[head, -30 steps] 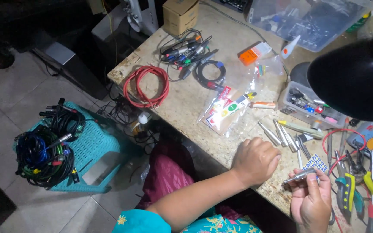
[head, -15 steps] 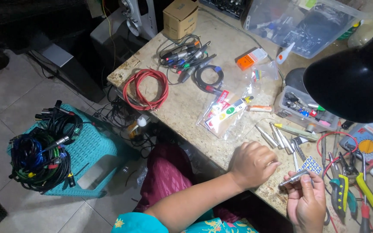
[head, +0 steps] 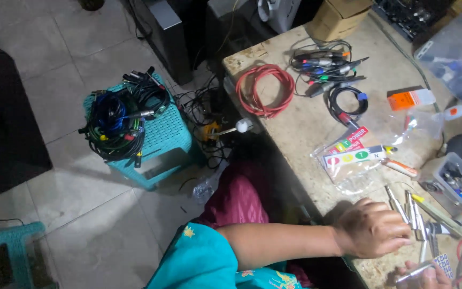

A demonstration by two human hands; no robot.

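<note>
With the left hand [head: 372,230] curled loosely over the metal plugs [head: 413,214] near the table edge [head: 295,160] and the right hand [head: 421,275] pinching one plug [head: 414,272], a nudge could roll them off.

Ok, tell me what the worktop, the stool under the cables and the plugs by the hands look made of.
Worktop: speckled beige stone, seemingly granite, chipped corner.
Stool: moulded teal plastic, perforated seat.
Plugs: likely bare metal, silvery shine.
</note>
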